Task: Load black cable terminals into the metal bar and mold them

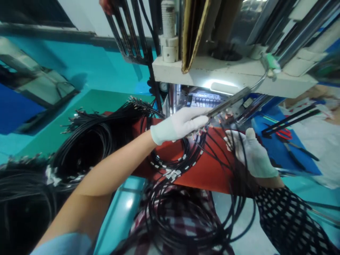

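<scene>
My left hand [179,124], in a white glove, reaches forward over the red mat [209,170] and is closed round the handle of a long metal rod tool [230,101] that points into the machine's lit opening [207,99]. My right hand [251,152], also gloved, is closed on a bunch of thin black cables [239,141] hanging down toward my lap. More black cable loops [183,156] with white tags lie on the mat between my hands.
Big coils of black cables [90,145] lie on the teal machine bed at left. The white machine block [233,76] with columns hangs above. Red-handled scissors [284,134] and black rods [290,118] rest on a blue surface at right.
</scene>
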Demonstrator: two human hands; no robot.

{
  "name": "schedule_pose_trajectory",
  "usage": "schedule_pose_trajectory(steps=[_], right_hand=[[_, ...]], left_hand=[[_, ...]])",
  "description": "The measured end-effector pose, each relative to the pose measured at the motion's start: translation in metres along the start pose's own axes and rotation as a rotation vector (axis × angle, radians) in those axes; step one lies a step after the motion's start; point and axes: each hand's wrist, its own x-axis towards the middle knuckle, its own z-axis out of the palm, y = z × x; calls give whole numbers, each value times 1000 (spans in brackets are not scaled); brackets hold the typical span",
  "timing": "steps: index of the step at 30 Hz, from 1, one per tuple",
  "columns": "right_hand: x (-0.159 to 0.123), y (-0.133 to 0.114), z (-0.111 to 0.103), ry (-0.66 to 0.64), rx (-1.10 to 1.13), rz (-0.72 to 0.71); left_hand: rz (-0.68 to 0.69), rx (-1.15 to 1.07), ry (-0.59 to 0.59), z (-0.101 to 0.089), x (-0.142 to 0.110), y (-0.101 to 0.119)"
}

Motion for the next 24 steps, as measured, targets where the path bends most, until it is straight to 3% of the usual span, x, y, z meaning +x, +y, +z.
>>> schedule_pose_trajectory(steps=[3,5,6,8,11,15,20,24], right_hand=[[-5,9,-22,235,-103,-23],[-11,13,-38,435,-445,-157],[-14,14,-45,472,-674,-242],[-19,17,-57,371,-1061,-387],[-19,23,-72,121,-1309,-490],[-10,26,-82,-36,-1384,-397],[0,17,-72,-258,-1307,-267],[1,32,-74,-214,-1316,-337]], left_hand=[[-98,-110,-101,30,-1,-23],[-161,-148,-208,53,4,-41],[-169,-145,-255,64,9,-50],[-158,-105,-359,81,22,-63],[-101,19,-515,97,44,-73],[-42,172,-584,111,68,-79],[-7,315,-610,126,80,-84],[-1,435,-555,121,75,-85]])
